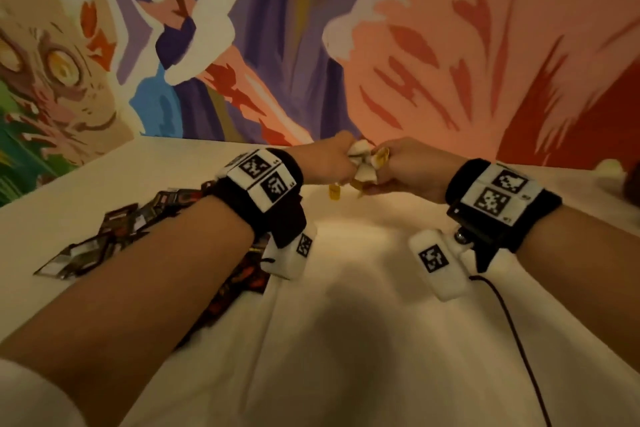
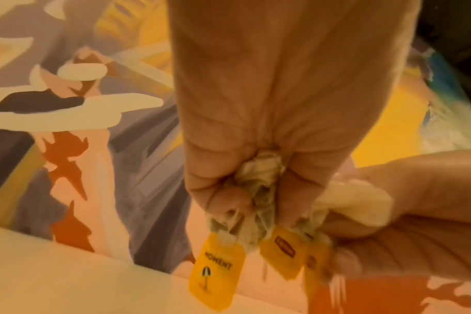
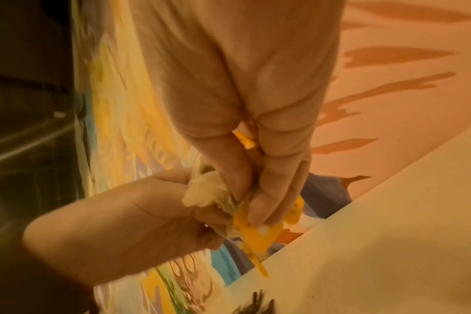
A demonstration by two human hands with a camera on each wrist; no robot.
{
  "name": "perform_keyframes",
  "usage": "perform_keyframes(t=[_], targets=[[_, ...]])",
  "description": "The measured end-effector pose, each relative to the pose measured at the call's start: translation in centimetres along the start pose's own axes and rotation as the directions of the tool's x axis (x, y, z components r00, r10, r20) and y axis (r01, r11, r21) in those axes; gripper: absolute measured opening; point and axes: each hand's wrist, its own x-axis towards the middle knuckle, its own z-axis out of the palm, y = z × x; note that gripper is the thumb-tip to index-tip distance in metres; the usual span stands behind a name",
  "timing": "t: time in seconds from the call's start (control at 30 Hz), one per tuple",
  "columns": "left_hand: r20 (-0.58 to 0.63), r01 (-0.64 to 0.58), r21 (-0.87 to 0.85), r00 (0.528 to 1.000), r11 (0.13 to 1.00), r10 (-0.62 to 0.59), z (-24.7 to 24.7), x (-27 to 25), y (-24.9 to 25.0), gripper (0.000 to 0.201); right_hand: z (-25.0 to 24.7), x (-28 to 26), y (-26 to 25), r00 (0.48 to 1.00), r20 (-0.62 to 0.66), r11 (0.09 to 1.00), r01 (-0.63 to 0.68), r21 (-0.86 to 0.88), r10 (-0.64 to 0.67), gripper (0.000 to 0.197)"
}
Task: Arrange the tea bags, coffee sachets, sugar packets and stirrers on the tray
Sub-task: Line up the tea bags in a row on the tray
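Note:
Both hands meet above the far part of the white cloth-covered surface (image 1: 363, 288), gripping one bunch of tea bags (image 1: 364, 163) between them. My left hand (image 1: 332, 161) is fisted round crumpled white bags (image 2: 258, 182), and yellow paper tags (image 2: 218, 269) dangle below on strings. My right hand (image 1: 398, 166) pinches the same bunch from the right, its fingertips (image 3: 258, 212) on a yellow tag (image 3: 261, 233). Dark coffee sachets (image 1: 114, 239) lie scattered on the cloth at the left, partly under my left forearm. I see no tray, sugar packets or stirrers in these views.
A painted mural wall (image 1: 346, 45) rises right behind the far edge of the surface. A black cable (image 1: 512, 333) runs from my right wrist unit across the cloth. A pale object (image 1: 609, 166) sits at the far right edge.

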Motion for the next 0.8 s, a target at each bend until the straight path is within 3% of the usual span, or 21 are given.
perform_keyframes(t=[0.07,0.17,0.2,0.3,0.4,0.47,0.53,0.6,0.67,0.7,0.8], targets=[[-0.041,0.012,-0.073,0.999,0.997,-0.015,1.8,-2.0,1.3,0.027,0.8,-2.4,0.0,0.999,-0.04,0.989,-0.011,0.147,0.017,0.025],[-0.164,0.066,-0.091,0.983,0.994,-0.081,4.3,-4.5,2.1,0.053,2.8,-5.7,0.3,0.992,-0.121,0.965,-0.002,0.261,0.035,0.031],[-0.18,0.069,-0.133,0.979,0.989,-0.093,4.7,-5.7,2.6,0.051,3.5,-6.6,0.5,0.99,-0.134,0.958,0.001,0.286,0.039,0.031],[-0.157,0.084,-0.261,0.979,0.962,-0.128,5.4,-9.4,3.3,0.018,5.2,-8.6,0.7,0.993,-0.084,0.908,-0.04,0.417,0.082,0.023],[-0.126,0.053,-0.454,0.984,0.89,-0.123,5.3,-11.9,3.3,0.025,6.3,-9.4,0.7,0.994,-0.03,0.845,-0.069,0.53,0.1,0.026],[-0.079,0.038,-0.63,0.99,0.775,-0.113,4.8,-13.1,3.4,0.028,6.6,-9.3,0.5,0.996,-0.036,0.827,-0.046,0.56,0.08,0.026],[0.025,0.017,-0.788,1.0,0.615,0.004,4.2,-13.9,3.2,0.026,7.1,-8.8,0.2,0.997,-0.064,0.834,-0.001,0.552,0.044,0.027],[0.05,0.012,-0.856,0.997,0.517,0.058,3.8,-14.0,2.3,0.02,7.8,-7.9,0.0,0.991,-0.134,0.882,0.063,0.467,0.001,0.031],[-0.012,-0.014,-0.887,1.0,0.462,0.008,3.9,-13.5,0.9,0.034,8.6,-7.3,0.0,0.978,-0.2,0.94,0.119,0.321,-0.056,0.032],[-0.068,-0.053,-0.887,0.998,0.458,-0.016,4.1,-13.2,0.4,0.031,8.8,-7.2,0.0,0.977,-0.192,0.962,0.134,0.239,-0.088,0.032],[-0.168,-0.115,-0.886,0.983,0.448,-0.08,4.9,-13.0,-0.6,0.013,9.1,-7.3,0.2,0.986,-0.012,0.982,0.168,0.083,-0.167,0.031]])
